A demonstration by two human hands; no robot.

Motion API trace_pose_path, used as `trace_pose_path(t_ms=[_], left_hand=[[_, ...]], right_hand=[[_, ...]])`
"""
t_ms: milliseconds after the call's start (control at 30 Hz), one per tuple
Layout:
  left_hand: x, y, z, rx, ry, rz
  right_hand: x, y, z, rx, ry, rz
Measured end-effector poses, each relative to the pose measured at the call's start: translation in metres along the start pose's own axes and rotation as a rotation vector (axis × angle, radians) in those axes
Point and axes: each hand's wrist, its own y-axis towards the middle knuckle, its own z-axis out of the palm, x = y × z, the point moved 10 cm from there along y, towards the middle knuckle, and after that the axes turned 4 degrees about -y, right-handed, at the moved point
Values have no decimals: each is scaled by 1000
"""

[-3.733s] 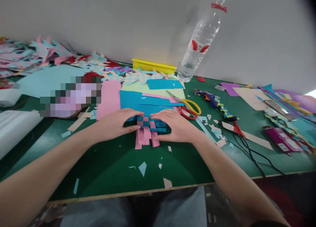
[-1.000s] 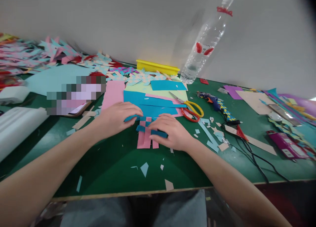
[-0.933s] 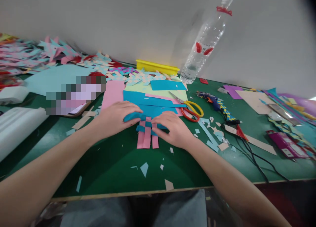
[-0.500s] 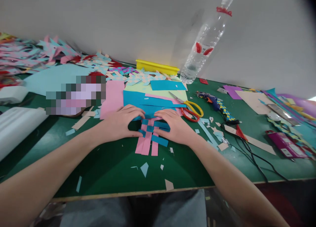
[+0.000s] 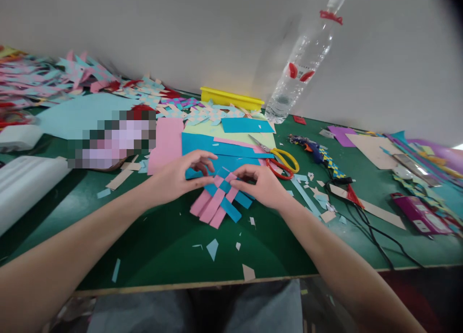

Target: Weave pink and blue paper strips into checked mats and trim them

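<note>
A small weave of pink and blue paper strips point(image 5: 218, 196) sits in front of me, its loose strip ends fanning toward the table's front edge. My right hand point(image 5: 253, 184) pinches its upper right corner between thumb and fingers. At the upper left, the thumb of my left hand point(image 5: 191, 173) touches the weave, while the other fingers are curled and apart from the thumb. Just behind my hands lies a blue paper sheet point(image 5: 193, 144) with a cut blue strip on it. Scissors point(image 5: 284, 160) with yellow and red handles rest right of that sheet.
A plastic bottle point(image 5: 302, 67) stands tilted in view against the wall. Beside a pink sheet point(image 5: 165, 142) lies a pixelated object point(image 5: 115, 140). A yellow holder point(image 5: 231, 99) is at the back. Paper scraps point(image 5: 212, 249), black cords point(image 5: 369, 227) and a magenta box point(image 5: 415, 215) lie about.
The weave has turned so its strips now lie diagonally. My left fingers have lifted apart from the thumb, and my right hand has closed to a pinch on the upper corner.
</note>
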Motion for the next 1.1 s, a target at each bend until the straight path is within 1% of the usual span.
trace_pose_path(t_ms=[100,167,233,367,500,667,800,933,1000,1100], left_hand=[[-2,-1,-15,-127,-132,-36],[-1,-2,-20,-178,-212,-61],[2,-3,-22,-210,-300,-79],[4,-2,-14,-173,-412,-79],[6,-3,-12,-184,-363,-110],[5,-4,-12,-242,-292,-88],[6,-4,-13,-274,-351,-84],[3,-6,-16,-262,-375,-110],[3,-9,-20,-278,-324,-135],[-1,-12,-28,-326,-216,-130]], right_hand=[[-10,-1,-15,-161,195,68],[-17,-3,-21,-249,322,102],[-22,-5,-23,-304,415,129],[-26,-7,-17,-332,530,158],[-27,-8,-8,-325,601,180],[-26,-7,3,-273,627,183],[-20,-7,5,-244,607,158],[-10,-7,8,-187,522,102],[-5,-8,4,-200,418,71],[6,-14,-11,-293,239,14]])
